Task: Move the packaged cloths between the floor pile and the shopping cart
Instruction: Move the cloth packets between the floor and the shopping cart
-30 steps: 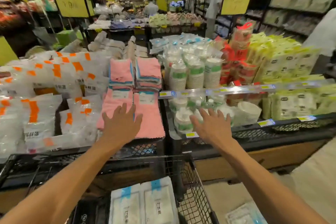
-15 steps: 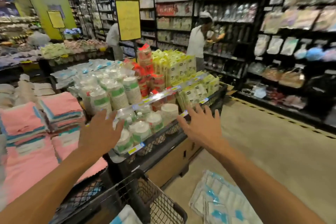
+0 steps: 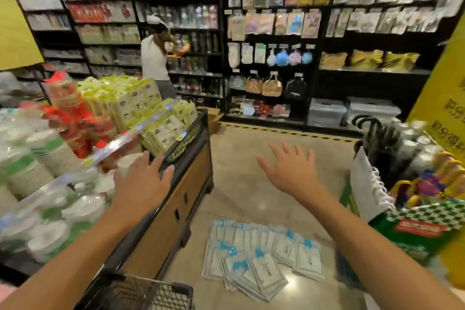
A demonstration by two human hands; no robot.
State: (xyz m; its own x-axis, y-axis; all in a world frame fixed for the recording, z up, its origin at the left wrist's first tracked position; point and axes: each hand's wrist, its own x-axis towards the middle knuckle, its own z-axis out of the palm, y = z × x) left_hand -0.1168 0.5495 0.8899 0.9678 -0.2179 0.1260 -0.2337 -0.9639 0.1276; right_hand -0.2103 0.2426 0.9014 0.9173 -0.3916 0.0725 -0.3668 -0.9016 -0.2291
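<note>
Beyond the fingertips of both hands, a tall wall of dark shelving filled the far side of the aisle, with hanging packets, pastel bath sponges and small bags, and a person in a white top stood there and reached into a shelf. To the left of the left fingers stood a wooden display stand with a black rim, loaded with yellow-green packs, red packs and stacks of paper bowls. To the right of the right fingers were a yellow sign, a bin with dark umbrellas and a green checkered box.

Below both hands, nearer to the camera than the fingers, the pile of packaged cloths lay flat on the beige floor, white packets with blue labels, overlapping each other. The pile was well apart from both hands. The black wire shopping cart showed only its corner at the bottom edge, under the left forearm.

The left hand was held in the air in front of the rim of the stand, palm down, its fingers straight and slightly spread, holding nothing. The right hand hovered over the bare floor, its fingers spread wide, also holding nothing. Whether the left fingertips touched the rim, I cannot tell.
</note>
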